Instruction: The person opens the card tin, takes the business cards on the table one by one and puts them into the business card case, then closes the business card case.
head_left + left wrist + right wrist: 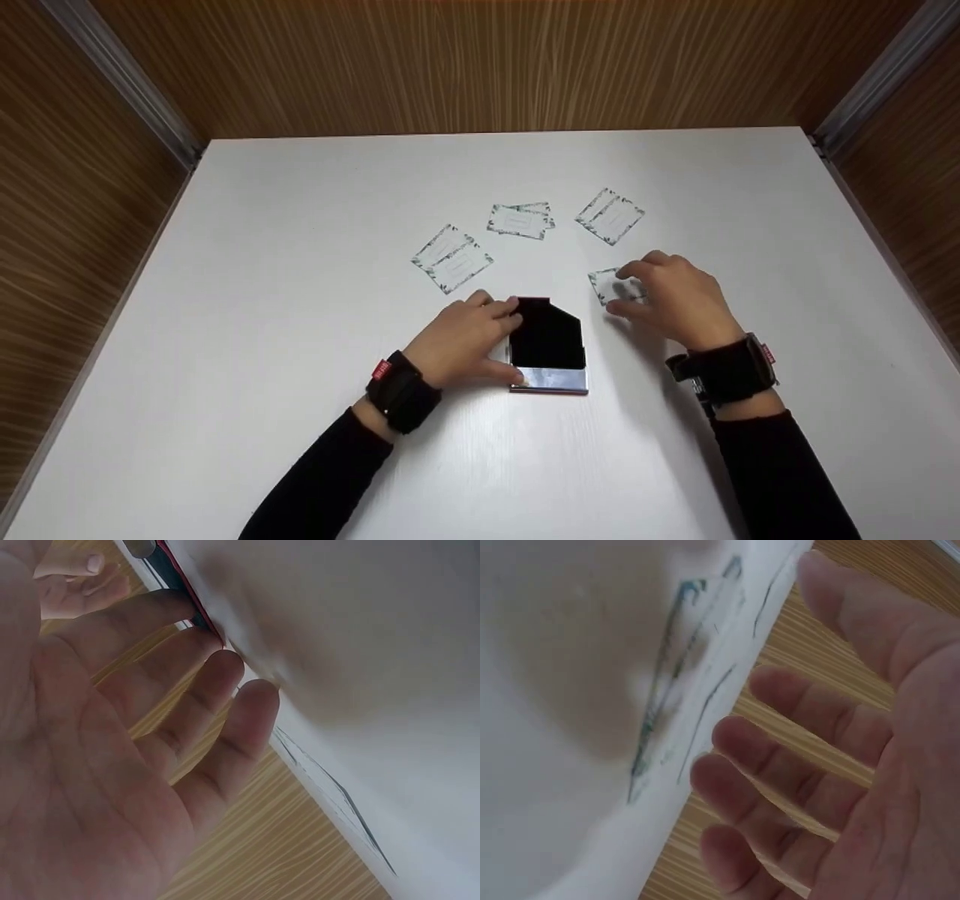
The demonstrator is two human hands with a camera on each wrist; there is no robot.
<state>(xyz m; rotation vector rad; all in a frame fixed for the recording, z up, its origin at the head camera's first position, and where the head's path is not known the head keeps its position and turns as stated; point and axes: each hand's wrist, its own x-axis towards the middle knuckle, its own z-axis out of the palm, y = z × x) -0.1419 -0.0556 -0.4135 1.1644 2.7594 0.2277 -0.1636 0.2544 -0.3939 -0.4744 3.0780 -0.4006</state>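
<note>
Head view: left hand [465,341] clamps the left edge of the black flip-open card case with a silver base [547,345], fingers at the far corner, thumb at the near one, while right hand [675,300], fingers spread and slightly curved, rests on a small white leaf-bordered card [609,283] just far-right of the case, so the right hand is nearer. Left wrist view: fingers [217,690] together against the case's red-trimmed edge. Right wrist view: fingers [780,757] apart over the card; actual pinch can't be told.
</note>
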